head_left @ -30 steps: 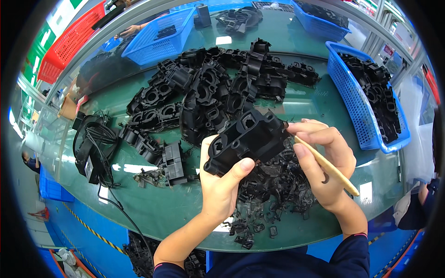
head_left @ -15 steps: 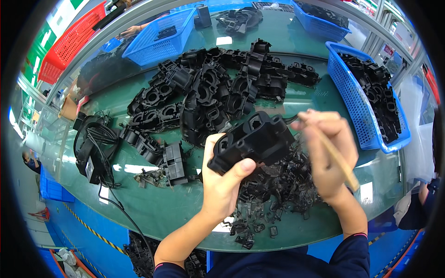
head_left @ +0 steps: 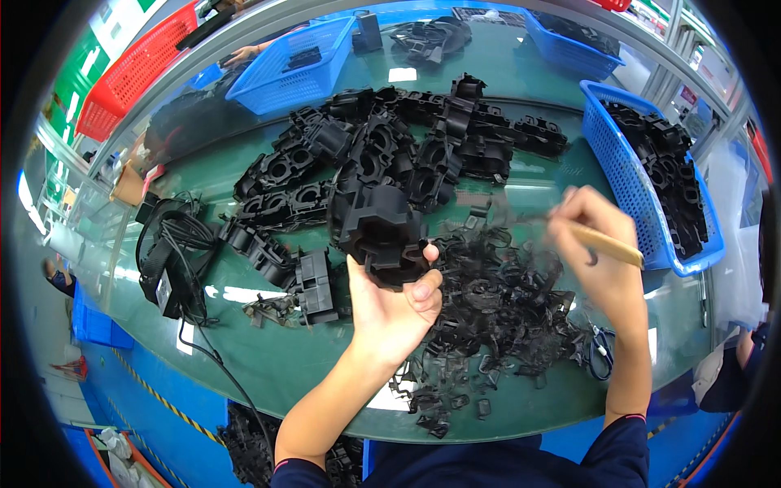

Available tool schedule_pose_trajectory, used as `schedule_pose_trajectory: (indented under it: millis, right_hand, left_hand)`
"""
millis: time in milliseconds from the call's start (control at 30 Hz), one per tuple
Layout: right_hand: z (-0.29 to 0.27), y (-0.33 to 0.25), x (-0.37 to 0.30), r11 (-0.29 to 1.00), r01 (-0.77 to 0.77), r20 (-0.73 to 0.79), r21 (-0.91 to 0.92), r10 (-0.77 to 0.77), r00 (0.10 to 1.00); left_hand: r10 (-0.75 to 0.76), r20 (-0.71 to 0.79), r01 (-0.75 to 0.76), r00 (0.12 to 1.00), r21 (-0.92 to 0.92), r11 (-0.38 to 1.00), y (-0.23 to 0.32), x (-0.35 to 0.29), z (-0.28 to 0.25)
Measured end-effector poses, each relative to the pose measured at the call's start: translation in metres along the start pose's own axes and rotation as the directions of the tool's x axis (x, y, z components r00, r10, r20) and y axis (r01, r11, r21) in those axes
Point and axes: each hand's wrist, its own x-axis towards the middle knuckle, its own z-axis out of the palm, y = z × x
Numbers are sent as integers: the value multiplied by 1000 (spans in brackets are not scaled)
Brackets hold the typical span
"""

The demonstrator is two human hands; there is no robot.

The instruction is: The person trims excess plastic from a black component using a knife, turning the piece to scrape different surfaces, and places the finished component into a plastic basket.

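Observation:
My left hand [head_left: 394, 313] is closed around a black molded plastic housing [head_left: 386, 232], tilted so that its hollow, ribbed opening shows. To the right, my right hand [head_left: 598, 244] grips a slim tool with a pale wooden handle [head_left: 606, 244]. Its thin dark tip points toward the housing but is apart from it, and is too blurred to tell its kind. Under and between my hands lies a heap of black plastic scraps [head_left: 496, 301]. Beyond the left hand, several more black housings [head_left: 370, 154] are piled up.
A blue basket [head_left: 614, 175] of black parts stands at the right. Blue-handled scissors or pliers [head_left: 600, 354] lie by my right forearm. A black device with coiled cable [head_left: 167, 252] sits left, its cord hanging over the table edge. Another blue basket [head_left: 285, 77] is at the far side.
My left hand has turned the housing, so its opening now faces me, and shifted it slightly left. The right hand has drawn the tool away from the housing, to the right.

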Motion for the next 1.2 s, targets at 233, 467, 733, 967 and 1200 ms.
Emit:
schedule_pose_trajectory:
  millis: [233,467,733,967,1200]
  right_hand:
    - [21,-11,-7,889,-32,84,456,-7,996]
    - [49,-6,-21,677,-90,123,731,-1,992]
    - [56,-2,-25,841,142,-68,522,-125,990]
    - [45,-2,-18,869,438,-172,230,-407,897]
    - [44,-1,-19,636,770,-34,53,-769,638]
  left_hand:
    - [-88,-72,94,994,93,991,-11,3,1]
    - [-208,-20,209,978,140,968,-22,1,-2]
    - [-170,111,148,979,181,972,-25,0,-4]
    - [-58,73,-2,996,642,767,-13,-8,13]
    - [-91,117,-10,989,664,748,-7,-6,23]
